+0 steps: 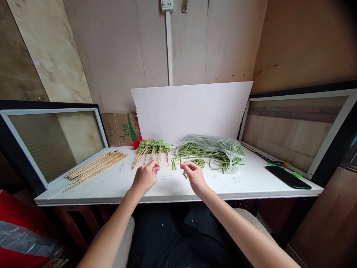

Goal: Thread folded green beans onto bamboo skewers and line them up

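Observation:
My left hand [145, 175] is closed in a pinch on a thin bamboo skewer [166, 165] that points right. Two short green bean pieces [174, 164] stand side by side along its line; whether they are threaded on it or lie behind it I cannot tell. Near the skewer's right end, my right hand [194, 176] pinches a small piece of green bean [180, 160]. Loose cut bean pieces [198, 162] lie in a small heap just beyond my right hand. Past my left hand, several filled bean skewers [153, 146] are stacked with their bare sticks toward me.
Many bare bamboo skewers [96, 165] lie at the left. Long green beans spill from a clear plastic bag [214, 143] at back right. A black phone [288, 177] and scissors [269, 160] lie at the right. A white board [192, 111] and cardboard box [118, 128] stand behind.

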Motion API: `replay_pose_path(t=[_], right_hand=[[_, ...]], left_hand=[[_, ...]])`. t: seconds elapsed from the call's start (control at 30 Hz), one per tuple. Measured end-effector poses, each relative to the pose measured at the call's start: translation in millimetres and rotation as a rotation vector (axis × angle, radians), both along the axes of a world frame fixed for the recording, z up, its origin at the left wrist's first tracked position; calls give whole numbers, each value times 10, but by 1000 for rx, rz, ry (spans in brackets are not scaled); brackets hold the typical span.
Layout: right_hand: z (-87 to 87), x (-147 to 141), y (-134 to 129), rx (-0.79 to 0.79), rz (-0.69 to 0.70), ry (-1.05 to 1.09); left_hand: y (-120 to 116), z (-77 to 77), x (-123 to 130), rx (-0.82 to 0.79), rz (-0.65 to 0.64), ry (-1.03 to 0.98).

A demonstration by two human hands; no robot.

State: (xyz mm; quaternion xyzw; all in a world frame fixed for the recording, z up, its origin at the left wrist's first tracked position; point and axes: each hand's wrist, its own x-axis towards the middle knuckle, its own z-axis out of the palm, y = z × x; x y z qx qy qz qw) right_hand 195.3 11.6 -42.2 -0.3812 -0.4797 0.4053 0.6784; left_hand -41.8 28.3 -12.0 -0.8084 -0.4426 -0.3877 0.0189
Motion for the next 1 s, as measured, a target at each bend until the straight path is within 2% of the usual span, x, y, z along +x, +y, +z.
replay_pose_path(t=[0.27, 0.37, 0.47, 0.6, 0.7, 0.87, 1.0], right_hand=[[-20, -35, -23, 9, 12, -88], [22, 71, 23, 25, 61, -192], [43, 284, 113, 82, 98, -394], [-50, 638, 286, 165, -27, -872], [-191, 770, 379, 147, -129, -1150], [-399, 621, 365, 53, -281, -1300], [-461, 488, 310, 31, -354, -1392]], left_hand=[[-62, -5, 92, -33, -37, 36], [-19, -5, 50, -49, -39, -17], [56, -3, -40, -68, -26, -56], [133, -2, -139, -105, -2, -69], [150, -12, -161, -121, -7, -49], [149, -33, -156, -141, -10, -12], [160, -37, -168, -148, 9, -6]])
